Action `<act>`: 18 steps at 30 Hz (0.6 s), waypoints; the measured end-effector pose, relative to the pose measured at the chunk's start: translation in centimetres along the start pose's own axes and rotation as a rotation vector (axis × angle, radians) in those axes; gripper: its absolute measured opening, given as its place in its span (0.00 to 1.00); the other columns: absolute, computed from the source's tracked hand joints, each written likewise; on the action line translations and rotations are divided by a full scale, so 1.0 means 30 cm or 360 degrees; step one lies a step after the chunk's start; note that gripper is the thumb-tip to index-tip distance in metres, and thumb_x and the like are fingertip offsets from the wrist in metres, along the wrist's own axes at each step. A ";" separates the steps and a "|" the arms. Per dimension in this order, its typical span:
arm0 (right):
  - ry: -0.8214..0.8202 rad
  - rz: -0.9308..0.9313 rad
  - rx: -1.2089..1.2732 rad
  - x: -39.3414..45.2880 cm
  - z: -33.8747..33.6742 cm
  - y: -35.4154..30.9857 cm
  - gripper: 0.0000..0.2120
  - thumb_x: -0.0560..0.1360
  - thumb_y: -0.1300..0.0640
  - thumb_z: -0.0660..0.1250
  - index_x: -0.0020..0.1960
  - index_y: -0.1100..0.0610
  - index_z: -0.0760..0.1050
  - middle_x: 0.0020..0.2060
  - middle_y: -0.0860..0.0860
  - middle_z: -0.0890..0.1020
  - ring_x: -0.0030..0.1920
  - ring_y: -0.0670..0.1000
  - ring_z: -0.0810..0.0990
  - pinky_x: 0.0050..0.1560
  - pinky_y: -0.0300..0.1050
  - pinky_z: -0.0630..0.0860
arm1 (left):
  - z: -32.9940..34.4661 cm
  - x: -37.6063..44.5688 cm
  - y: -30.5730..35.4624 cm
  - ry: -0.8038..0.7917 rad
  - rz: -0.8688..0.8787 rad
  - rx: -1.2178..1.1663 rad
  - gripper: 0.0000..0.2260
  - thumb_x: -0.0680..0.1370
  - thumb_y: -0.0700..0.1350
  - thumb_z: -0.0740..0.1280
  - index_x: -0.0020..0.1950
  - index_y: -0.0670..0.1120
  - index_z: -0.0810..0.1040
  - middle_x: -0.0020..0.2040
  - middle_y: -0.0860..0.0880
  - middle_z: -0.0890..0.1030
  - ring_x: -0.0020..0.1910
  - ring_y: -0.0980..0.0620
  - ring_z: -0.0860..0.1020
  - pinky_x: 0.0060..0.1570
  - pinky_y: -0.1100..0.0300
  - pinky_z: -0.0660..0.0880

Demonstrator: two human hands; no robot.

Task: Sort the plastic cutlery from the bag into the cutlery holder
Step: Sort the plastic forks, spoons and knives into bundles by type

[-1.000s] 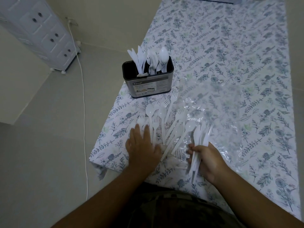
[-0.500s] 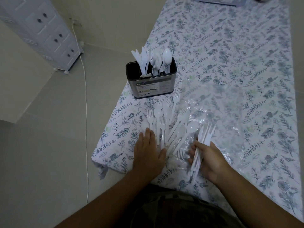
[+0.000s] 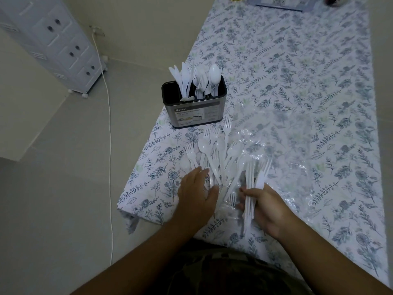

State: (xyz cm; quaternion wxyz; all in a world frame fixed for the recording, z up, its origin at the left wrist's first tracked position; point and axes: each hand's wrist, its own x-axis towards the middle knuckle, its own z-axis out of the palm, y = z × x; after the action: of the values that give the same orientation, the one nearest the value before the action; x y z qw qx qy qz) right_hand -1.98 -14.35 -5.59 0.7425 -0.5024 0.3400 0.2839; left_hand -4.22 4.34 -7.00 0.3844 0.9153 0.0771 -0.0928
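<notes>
My left hand (image 3: 197, 192) lies flat, fingers straight, pressing the loose forks and spoons (image 3: 214, 152); my right hand (image 3: 262, 204) is curled around a bundle of forks (image 3: 252, 177). Since a second ago the left has slid slightly rightward into the pile. The cutlery holder (image 3: 194, 111) stands beyond the fingertips, on the clear bag's (image 3: 287, 158) far-left side.

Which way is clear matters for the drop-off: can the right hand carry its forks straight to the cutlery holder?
Probably yes: the right hand grips a bundle of forks, and only flat loose cutlery lies before the open-topped cutlery holder.
</notes>
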 end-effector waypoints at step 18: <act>-0.0306 -0.0407 -0.0640 -0.036 -0.011 -0.068 0.17 0.81 0.69 0.59 0.62 0.56 0.80 0.55 0.55 0.86 0.57 0.54 0.85 0.55 0.47 0.81 | 0.061 0.067 0.217 -0.0308 -0.0003 -0.0544 0.13 0.80 0.44 0.67 0.63 0.53 0.83 0.53 0.55 0.85 0.50 0.61 0.82 0.55 0.62 0.78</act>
State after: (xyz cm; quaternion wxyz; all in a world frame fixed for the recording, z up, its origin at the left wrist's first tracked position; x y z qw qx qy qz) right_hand -1.15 -15.44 -3.69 0.6865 -0.6495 0.1383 0.2961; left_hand -1.09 -1.33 -4.23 0.5397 0.8234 0.0553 -0.1664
